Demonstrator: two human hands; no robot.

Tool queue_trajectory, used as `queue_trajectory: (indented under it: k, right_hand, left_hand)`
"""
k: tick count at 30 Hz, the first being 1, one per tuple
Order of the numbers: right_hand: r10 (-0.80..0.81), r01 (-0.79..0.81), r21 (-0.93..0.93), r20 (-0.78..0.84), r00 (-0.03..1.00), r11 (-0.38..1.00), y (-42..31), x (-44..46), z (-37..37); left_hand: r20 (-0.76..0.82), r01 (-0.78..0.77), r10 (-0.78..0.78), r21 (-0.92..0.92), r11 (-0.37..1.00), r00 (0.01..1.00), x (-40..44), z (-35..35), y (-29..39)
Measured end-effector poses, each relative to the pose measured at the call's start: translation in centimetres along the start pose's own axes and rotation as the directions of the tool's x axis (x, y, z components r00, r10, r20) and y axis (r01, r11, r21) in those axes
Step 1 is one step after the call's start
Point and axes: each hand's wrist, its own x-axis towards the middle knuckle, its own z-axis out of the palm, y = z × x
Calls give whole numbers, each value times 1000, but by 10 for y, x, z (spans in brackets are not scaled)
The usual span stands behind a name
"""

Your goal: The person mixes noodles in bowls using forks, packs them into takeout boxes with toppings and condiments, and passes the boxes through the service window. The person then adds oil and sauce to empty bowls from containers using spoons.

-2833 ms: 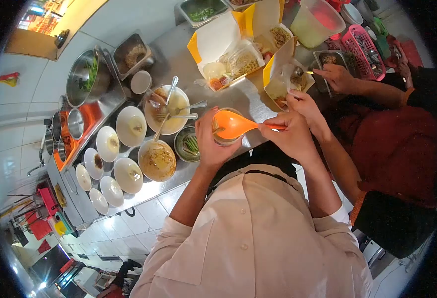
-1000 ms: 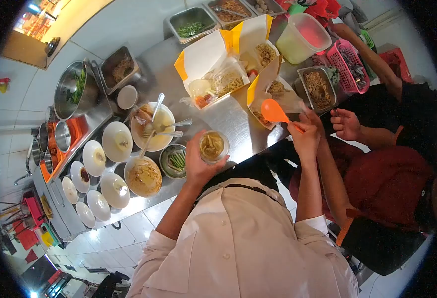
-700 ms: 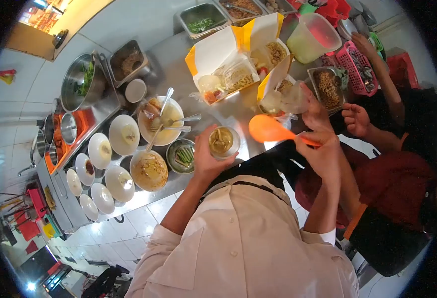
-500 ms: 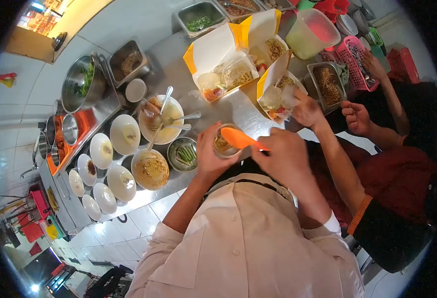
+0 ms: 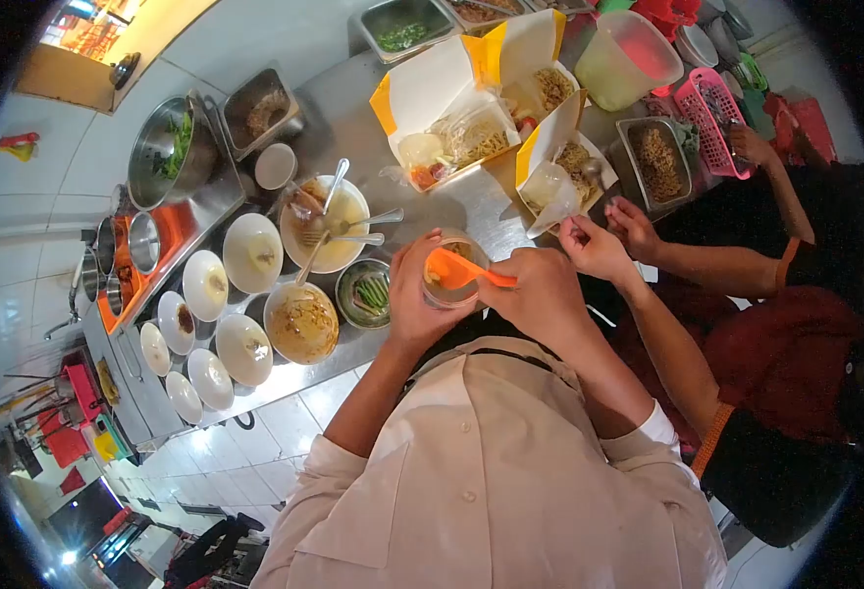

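Note:
My left hand [image 5: 416, 299] is wrapped round a clear round container [image 5: 451, 297] held just in front of my body. An orange spatula [image 5: 453, 268] dips its broad end into the container's mouth, over some brownish-yellow contents. My right hand [image 5: 538, 293] grips the spatula by its handle. Close to my left hand stand a metal bowl of green stalks [image 5: 366, 294] and a sauce-smeared bowl [image 5: 301, 324]. Beyond my right hand is an open food box [image 5: 559, 177] with noodles and a small clear bag. A co-worker's hands [image 5: 603, 240] are at that box, one with a spoon.
Several white bowls [image 5: 253, 252] stand at the left, one holding forks and spoons [image 5: 340, 231]. Two more open boxes [image 5: 432, 103] sit at the back. A metal tray of brown topping [image 5: 659, 167] and a pink basket [image 5: 711, 123] are at the right.
The spatula has shifted left, its end now lower in the container, and my right hand has come closer. The co-worker's hands have drawn together near the box's front edge.

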Motion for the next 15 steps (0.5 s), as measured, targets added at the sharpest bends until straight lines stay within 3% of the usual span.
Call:
queue_trajectory:
  k: [2, 5, 9, 11, 13, 15]
  right_hand:
    - [-45, 46, 15, -23, 999, 999, -2, -2, -6]
    - [53, -52, 98, -1, 999, 994, -4, -6, -13]
    - [13, -17, 201, 18, 1000, 979, 17, -3, -22]
    - [137, -192, 379, 168, 976, 905, 29, -1, -29]
    - [129, -202, 429, 193, 973, 880, 56, 0, -22]
    - [186, -267, 585, 196, 963, 766, 67, 0, -19]
  left_hand:
    - [0, -7, 7, -2, 1000, 1000, 0, 0, 1]
    - [-9, 1, -1, -18, 1000, 1000, -1, 2, 1]
    - [13, 16, -16, 4, 1000, 1000, 2, 0, 0]
    - [49, 4, -5, 20, 1000, 999, 4, -4, 3]
    - [80, -6, 3, 37, 999, 997, 7, -8, 7]
    - [190, 63, -61, -5, 998, 980, 9, -11, 9]
